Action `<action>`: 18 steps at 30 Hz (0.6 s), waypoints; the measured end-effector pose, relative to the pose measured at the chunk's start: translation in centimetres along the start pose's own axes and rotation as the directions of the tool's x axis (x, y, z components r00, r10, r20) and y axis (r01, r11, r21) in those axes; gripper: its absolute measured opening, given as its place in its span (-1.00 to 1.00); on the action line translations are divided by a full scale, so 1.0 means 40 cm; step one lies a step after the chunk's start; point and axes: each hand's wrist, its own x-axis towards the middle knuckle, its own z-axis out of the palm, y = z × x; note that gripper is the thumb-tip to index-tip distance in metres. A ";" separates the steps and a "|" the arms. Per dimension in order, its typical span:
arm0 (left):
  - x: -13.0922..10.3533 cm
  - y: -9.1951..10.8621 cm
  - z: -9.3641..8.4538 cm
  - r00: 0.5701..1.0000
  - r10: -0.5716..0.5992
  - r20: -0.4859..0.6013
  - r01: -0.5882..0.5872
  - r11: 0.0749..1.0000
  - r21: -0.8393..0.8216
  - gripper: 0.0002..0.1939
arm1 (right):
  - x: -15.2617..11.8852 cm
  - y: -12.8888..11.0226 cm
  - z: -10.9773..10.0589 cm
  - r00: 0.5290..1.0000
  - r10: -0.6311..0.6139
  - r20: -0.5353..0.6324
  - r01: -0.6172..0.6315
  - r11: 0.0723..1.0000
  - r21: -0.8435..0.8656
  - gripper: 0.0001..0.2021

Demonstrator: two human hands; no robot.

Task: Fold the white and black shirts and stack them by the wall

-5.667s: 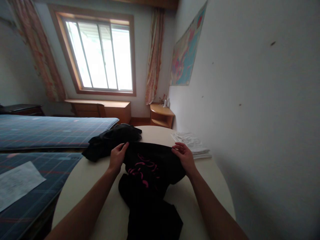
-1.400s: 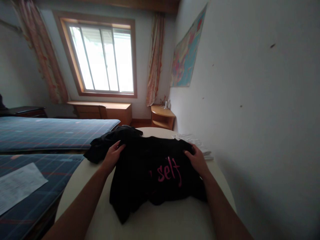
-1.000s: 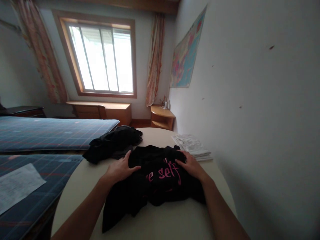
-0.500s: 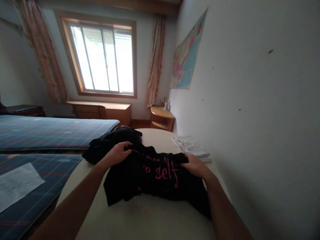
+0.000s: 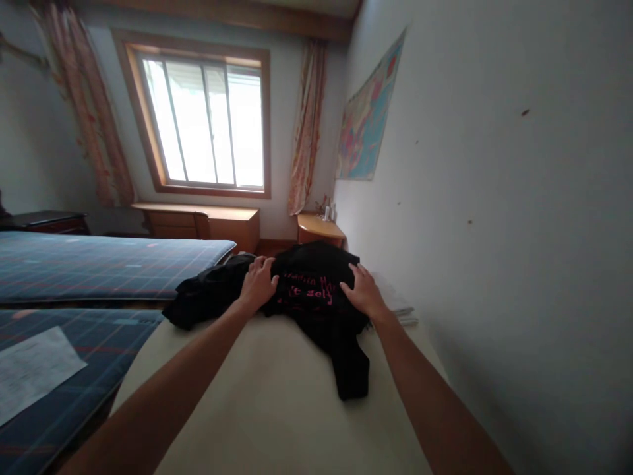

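Note:
A black T-shirt (image 5: 321, 323) with pink lettering lies across the far part of the round cream table (image 5: 277, 389). One sleeve of it points toward me. My left hand (image 5: 258, 285) rests on its left edge, fingers and thumb apart. On the opposite edge lies my right hand (image 5: 364, 291), its thumb spread away from the fingers. Both hands look open against the cloth. Left of the shirt is a heap of dark clothing (image 5: 198, 293), touching or overlapping it. Folded white cloth (image 5: 406, 315) shows behind my right wrist, mostly hidden.
Beds with blue plaid mattresses (image 5: 123, 257) stand to the left, a sheet of paper (image 5: 39, 369) on the nearer one. A white wall (image 5: 494, 297) runs close along the right. Beyond the table are a wooden desk (image 5: 232, 224) and a corner shelf (image 5: 319, 227).
The T-shirt has moved away from me and lies farther up the table, covering more of the white cloth. My hands have gone forward with it and loosened from their grip.

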 end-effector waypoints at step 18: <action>-0.247 -0.046 0.141 0.970 -0.153 0.191 0.172 0.981 -0.089 -0.65 | -0.263 -0.079 0.058 0.942 0.000 0.335 0.006 1.000 -0.018 -0.75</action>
